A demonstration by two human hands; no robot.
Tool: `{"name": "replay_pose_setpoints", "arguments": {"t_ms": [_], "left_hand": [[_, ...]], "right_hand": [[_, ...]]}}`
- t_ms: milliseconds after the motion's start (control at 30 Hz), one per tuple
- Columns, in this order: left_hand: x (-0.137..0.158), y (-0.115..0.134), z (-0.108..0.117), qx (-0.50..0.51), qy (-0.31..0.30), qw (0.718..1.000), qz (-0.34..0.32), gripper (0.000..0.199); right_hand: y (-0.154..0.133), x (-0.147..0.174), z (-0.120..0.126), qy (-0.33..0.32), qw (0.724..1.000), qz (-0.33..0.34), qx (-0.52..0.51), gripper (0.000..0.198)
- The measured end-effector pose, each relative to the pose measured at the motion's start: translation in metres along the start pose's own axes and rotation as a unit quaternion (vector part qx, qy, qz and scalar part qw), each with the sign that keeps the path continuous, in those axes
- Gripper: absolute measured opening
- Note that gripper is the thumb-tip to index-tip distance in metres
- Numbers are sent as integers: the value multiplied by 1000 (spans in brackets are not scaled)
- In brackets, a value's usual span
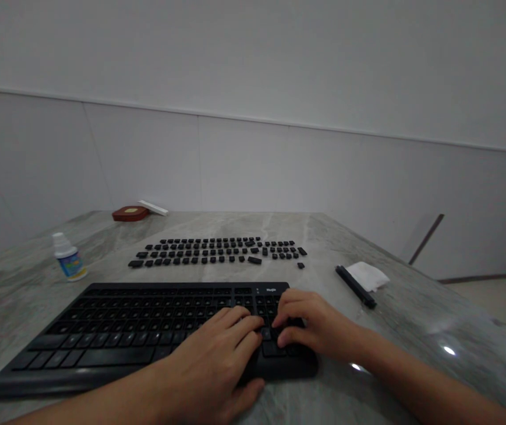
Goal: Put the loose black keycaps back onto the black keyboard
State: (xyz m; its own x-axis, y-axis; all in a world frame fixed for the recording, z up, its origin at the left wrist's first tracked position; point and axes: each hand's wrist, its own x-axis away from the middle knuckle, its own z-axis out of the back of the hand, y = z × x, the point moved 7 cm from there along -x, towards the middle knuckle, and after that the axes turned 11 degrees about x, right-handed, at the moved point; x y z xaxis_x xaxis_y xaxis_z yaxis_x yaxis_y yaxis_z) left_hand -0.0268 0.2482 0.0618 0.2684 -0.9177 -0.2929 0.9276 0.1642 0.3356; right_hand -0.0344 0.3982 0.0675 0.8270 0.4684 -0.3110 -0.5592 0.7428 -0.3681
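Across the tabletop (279,221), beyond the black keyboard (115,357), we see loose keycaps (204,260) set out in rows, with a single keycap (301,265) lying apart in front of their right end. The keyboard lies right before us. Its back rows show bare sockets, so we judge the larger share of caps to be off; the two front rows, including the long space bar, still carry theirs. On the number pad, some caps seem left near the front, though our hands cover much of it.

Our left hand (219,360) lies over the keyboard's right part, fingers stretched and loosely spread. Our right hand (306,321) is at the number pad, thumb and forefinger curled near each other; we cannot tell whether a cap sits between them.
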Motion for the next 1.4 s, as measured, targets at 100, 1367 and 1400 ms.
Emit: {"name": "replay_pose_setpoints", "arguments": {"t_ms": [100, 1367, 1400], "left_hand": [[1, -1, -1, -2, 2, 1000, -3, 36], [0, 1, 0, 2, 2, 1000, 1, 31], [0, 0, 0, 2, 2, 1000, 0, 31]], "right_hand": [[-2, 1, 1, -8, 1000, 2, -2, 13], [-18, 6, 12, 41, 991, 125, 5, 12], [-18, 6, 12, 40, 991, 127, 7, 12]]}}
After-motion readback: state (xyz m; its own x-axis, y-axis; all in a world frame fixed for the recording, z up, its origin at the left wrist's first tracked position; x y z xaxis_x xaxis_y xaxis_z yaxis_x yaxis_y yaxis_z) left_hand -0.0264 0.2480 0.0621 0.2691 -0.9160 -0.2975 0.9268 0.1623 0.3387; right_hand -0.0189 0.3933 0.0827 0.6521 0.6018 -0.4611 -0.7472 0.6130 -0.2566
